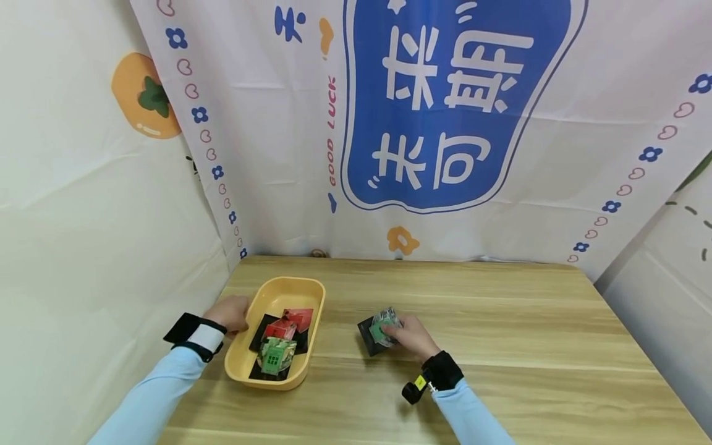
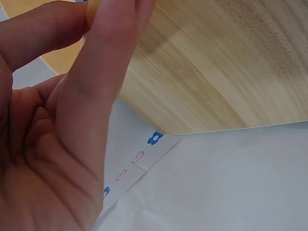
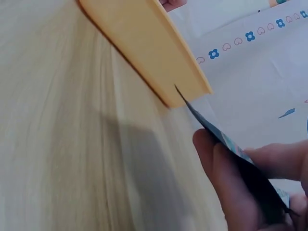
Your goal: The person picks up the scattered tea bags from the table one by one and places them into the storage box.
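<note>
On the left of the table, a yellow plastic tub is gripped at its left rim by my left hand. The thumb and fingers close at the tub's edge in the left wrist view. Inside the tub lie red-printed packets and a green-printed packet with black parts. My right hand pinches another flat packet, black with a green and grey printed face, to the right of the tub. The right wrist view shows this packet edge-on between thumb and fingers, above the wood.
The wooden table ends at a white printed cloth hanging behind it. White sheets stand at the left and right sides.
</note>
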A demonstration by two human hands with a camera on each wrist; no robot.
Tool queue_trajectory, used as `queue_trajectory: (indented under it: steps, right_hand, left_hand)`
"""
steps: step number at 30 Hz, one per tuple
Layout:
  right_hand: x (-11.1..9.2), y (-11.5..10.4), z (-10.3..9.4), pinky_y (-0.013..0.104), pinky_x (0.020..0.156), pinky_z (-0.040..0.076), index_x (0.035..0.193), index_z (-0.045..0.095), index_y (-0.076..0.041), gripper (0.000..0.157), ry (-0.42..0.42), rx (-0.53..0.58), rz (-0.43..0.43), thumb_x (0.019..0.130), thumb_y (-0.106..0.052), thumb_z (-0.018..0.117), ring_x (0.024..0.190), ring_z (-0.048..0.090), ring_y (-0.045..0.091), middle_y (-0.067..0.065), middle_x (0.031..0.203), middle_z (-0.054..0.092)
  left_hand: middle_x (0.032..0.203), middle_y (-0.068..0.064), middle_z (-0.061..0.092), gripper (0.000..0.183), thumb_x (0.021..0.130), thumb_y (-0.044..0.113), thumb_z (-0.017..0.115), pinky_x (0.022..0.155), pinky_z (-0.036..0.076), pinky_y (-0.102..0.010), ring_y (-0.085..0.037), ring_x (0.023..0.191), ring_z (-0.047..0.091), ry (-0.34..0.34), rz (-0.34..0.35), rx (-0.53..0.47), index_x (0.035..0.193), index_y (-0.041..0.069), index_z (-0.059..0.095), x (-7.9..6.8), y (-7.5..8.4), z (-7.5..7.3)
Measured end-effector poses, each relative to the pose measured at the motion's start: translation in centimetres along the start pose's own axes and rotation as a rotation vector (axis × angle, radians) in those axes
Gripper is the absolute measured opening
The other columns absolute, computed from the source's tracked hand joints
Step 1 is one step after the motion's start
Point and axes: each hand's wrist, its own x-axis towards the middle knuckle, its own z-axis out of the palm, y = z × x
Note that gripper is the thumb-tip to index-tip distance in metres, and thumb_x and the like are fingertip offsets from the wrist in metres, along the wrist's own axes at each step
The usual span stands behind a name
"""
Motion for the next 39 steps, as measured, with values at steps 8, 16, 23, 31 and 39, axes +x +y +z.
queue_trajectory:
  steps: [8, 16, 23, 31, 39]
  right_hand:
    - [0.4, -0.9, 0.7, 0.044, 0.076, 0.061, 0.102, 0.067, 0.01, 0.023, 0.027, 0.113, -0.025, 0.096, -0.011, 0.061, 0.072, 0.066, 0.01, 0.009, 0.086, 0.073]
    - [0.8, -1.7, 1.5, 0.048, 0.081, 0.06, 0.104, 0.067, 0.011, 0.024, 0.038, 0.125, -0.032, 0.096, -0.01, 0.06, 0.074, 0.067, 0.011, 0.01, 0.089, 0.073]
    - [1.0, -2.3, 2.1, 0.047, 0.082, 0.06, 0.104, 0.067, 0.01, 0.023, 0.036, 0.127, -0.028, 0.096, -0.011, 0.06, 0.075, 0.067, 0.011, 0.01, 0.089, 0.073]
    - [1.1, -3.2, 2.8, 0.049, 0.086, 0.059, 0.108, 0.066, 0.011, 0.024, 0.012, 0.165, -0.031, 0.097, -0.009, 0.059, 0.078, 0.069, 0.011, 0.012, 0.094, 0.073]
    - [1.3, -3.8, 3.4, 0.052, 0.084, 0.059, 0.105, 0.066, 0.012, 0.022, 0.015, 0.146, -0.045, 0.097, -0.007, 0.058, 0.073, 0.068, 0.01, 0.01, 0.088, 0.072]
  left_hand:
    - [0.07, -0.007, 0.062, 0.012, 0.08, -0.011, 0.062, 0.05, 0.055, -0.029, -0.017, 0.054, 0.06, 0.0, -0.004, -0.009, 0.082, 0.0, 0.059, 0.0, -0.1, 0.2]
    - [0.069, -0.008, 0.062, 0.012, 0.079, -0.011, 0.062, 0.045, 0.05, -0.025, -0.016, 0.052, 0.059, 0.004, 0.005, -0.03, 0.082, -0.001, 0.058, 0.0, -0.3, 0.5]
    - [0.072, -0.008, 0.064, 0.01, 0.081, -0.01, 0.062, 0.047, 0.053, -0.027, -0.017, 0.055, 0.061, -0.011, -0.005, -0.025, 0.086, -0.002, 0.06, 0.0, -0.2, 0.2]
    - [0.071, -0.008, 0.062, 0.01, 0.081, -0.01, 0.062, 0.046, 0.051, -0.025, -0.017, 0.053, 0.059, -0.002, -0.007, -0.019, 0.085, -0.002, 0.058, -0.2, 0.0, 0.0]
    - [0.071, -0.008, 0.063, 0.011, 0.079, -0.01, 0.062, 0.046, 0.051, -0.026, -0.016, 0.053, 0.06, 0.002, 0.016, -0.02, 0.085, -0.002, 0.058, -0.2, -0.1, -0.1]
